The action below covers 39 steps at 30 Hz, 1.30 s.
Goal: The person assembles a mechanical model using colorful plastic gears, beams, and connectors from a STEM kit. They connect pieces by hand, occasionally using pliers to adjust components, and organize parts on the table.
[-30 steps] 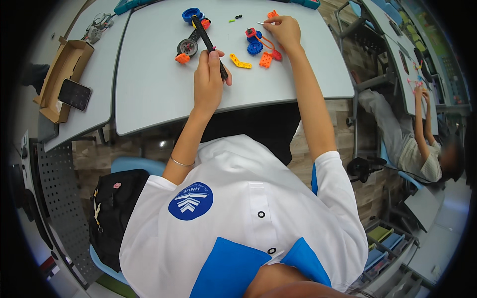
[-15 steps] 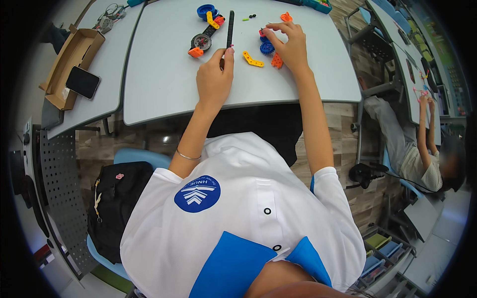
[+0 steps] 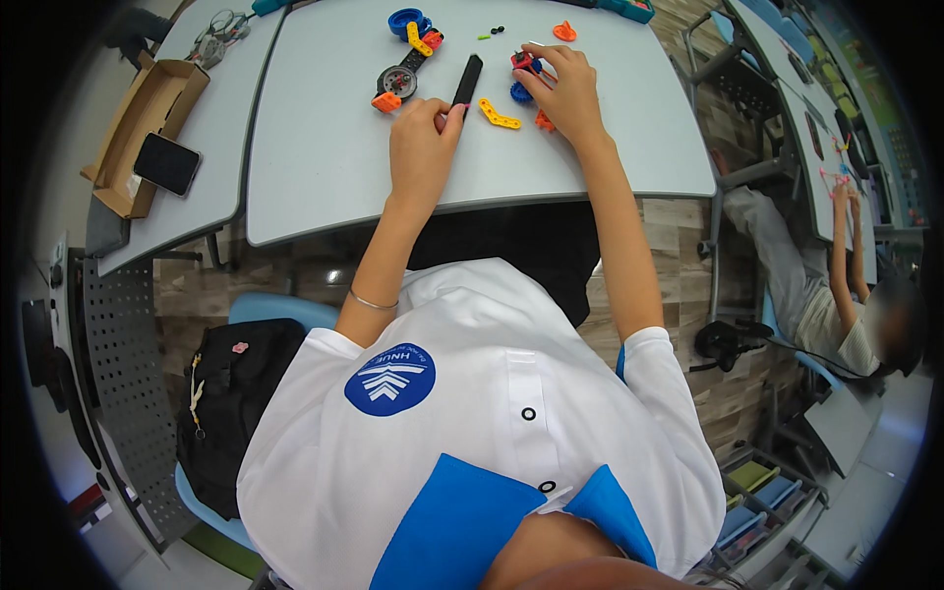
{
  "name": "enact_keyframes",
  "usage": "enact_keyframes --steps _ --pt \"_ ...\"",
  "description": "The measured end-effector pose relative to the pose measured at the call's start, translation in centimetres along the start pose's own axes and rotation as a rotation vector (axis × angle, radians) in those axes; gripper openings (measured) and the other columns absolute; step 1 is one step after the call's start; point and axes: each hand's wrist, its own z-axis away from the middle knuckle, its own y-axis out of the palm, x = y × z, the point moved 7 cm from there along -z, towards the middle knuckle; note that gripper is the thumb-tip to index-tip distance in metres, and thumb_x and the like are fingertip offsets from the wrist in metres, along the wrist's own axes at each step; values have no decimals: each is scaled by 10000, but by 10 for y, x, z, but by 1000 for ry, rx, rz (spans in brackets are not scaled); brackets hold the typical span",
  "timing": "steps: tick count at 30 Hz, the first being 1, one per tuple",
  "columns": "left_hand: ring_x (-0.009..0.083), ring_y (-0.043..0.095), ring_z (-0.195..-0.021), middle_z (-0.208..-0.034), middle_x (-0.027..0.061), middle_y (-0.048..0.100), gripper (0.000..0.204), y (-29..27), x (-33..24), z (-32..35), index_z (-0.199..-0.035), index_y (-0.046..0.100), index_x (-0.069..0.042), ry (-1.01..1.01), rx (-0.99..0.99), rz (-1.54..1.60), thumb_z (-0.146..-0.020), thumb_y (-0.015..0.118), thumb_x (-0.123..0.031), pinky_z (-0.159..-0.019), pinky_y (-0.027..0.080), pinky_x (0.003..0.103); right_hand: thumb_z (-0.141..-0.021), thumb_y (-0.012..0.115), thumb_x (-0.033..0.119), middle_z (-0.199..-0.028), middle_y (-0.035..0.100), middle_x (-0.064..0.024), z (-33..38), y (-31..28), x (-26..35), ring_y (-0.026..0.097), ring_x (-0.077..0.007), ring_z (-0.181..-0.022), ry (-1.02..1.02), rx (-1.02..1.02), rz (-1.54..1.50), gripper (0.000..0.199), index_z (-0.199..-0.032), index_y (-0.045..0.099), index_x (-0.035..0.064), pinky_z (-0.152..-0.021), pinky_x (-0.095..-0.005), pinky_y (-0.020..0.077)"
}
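Closed round the near end of a long black building beam (image 3: 468, 81) is my left hand (image 3: 423, 147); the beam points away from me, tilted right. My right hand (image 3: 566, 96) pinches a small red block with a black part (image 3: 524, 62). Blue gears (image 3: 521, 92) lie just under those fingers, partly hidden. A yellow angled beam (image 3: 500, 115) rests between my hands, and an orange piece (image 3: 545, 121) shows beside my right palm. Left of the beam lies an assembly with a grey wheel (image 3: 397, 83), a blue ring (image 3: 407, 20), yellow links (image 3: 420, 39) and an orange part (image 3: 386, 101).
Small green and black pieces (image 3: 489, 34) and an orange piece (image 3: 564, 31) lie at the far side of the white table (image 3: 324, 147). On the left table are an open cardboard box (image 3: 162, 108) and a phone (image 3: 166, 163). Another person (image 3: 836, 305) sits at the right.
The black beam has turned in my left hand, its far end swinging right and showing a broader face. My right hand has shifted slightly, and the red block shows more clearly.
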Motion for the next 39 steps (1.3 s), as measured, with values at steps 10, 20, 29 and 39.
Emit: enact_keyframes --steps 10,20,29,39 --pt "157 637 -714 -934 70 628 219 -14 -23 1 -1054 666 -54 149 -202 -38 -919 670 -226 -635 489 282 -854 744 179 -1049 692 -51 -11 -19 -3 651 -196 -986 126 -105 -476 292 -1118 672 77 -910 -360 465" --pt "138 683 -882 -1111 123 672 390 24 -31 -24 -1274 569 26 -76 124 931 -1011 563 -263 -668 522 222 -920 679 79 -1155 645 -91 -12 -8 24 606 -174 -1118 202 171 -1097 298 -1200 609 9 -982 -331 500" --pt "129 676 -892 -1002 89 674 407 26 -33 -25 -1280 524 28 28 96 765 -1001 593 -261 -706 534 241 -923 679 125 -1146 667 -73 -8 -6 31 631 -155 -1058 139 252 -1031 324 -1230 626 37 -917 -308 515" --pt "66 498 -557 -778 51 591 303 33 -30 -19 -1083 426 -9 -93 191 813 -1048 452 -309 -493 415 241 -906 677 104 -1021 681 -100 0 4 46 676 -163 -902 -23 261 -801 322 -1206 637 -7 -809 -276 547"
